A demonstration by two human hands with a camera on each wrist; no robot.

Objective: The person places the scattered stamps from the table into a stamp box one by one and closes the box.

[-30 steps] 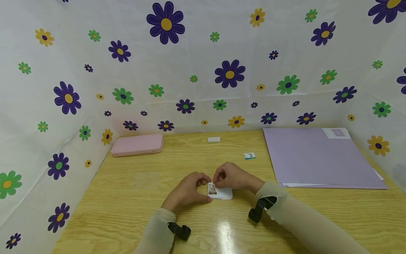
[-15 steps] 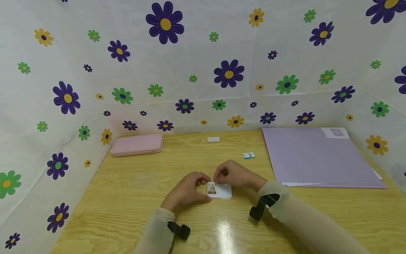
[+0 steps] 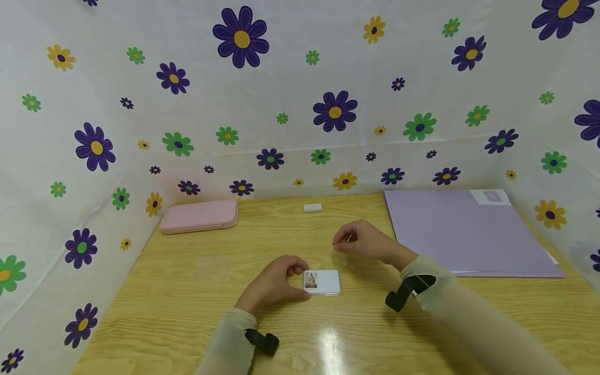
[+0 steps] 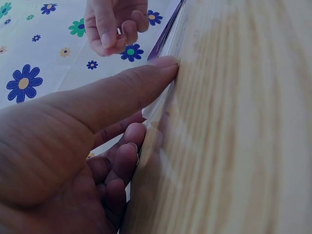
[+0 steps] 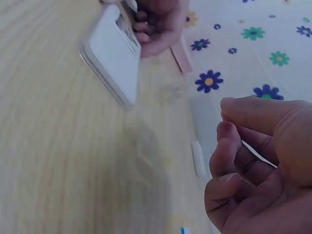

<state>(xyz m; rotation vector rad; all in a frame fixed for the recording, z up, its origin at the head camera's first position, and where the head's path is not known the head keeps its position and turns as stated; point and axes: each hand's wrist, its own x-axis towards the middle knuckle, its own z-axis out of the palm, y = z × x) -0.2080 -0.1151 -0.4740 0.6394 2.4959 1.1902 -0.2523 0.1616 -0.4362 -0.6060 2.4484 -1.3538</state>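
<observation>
A thin stack of white cards [image 3: 329, 283] with rounded corners lies on the table, its layered edges showing in the right wrist view. On its left end is a small brown picture [image 3: 311, 280] of a seated statue. My left hand [image 3: 274, 284] holds the stack's left end, thumb at the near edge and fingers at the far edge. Farther back and to the right, my right hand [image 3: 367, 242] hovers over the table. Its thumb and index fingertips come close together, the other fingers loosely curled, and I see nothing between them.
A pink case [image 3: 199, 216] lies at the back left, a white eraser-like block [image 3: 312, 208] at the back middle. Purple folders [image 3: 464, 234] cover the right side. A clear film [image 3: 212, 268] lies left of my left hand. Flowered cloth [image 3: 281, 94] walls off the back and sides.
My right hand has left the stack and moved up to the right, now covering the small printed piece that lay there. My left hand stays at the stack.
</observation>
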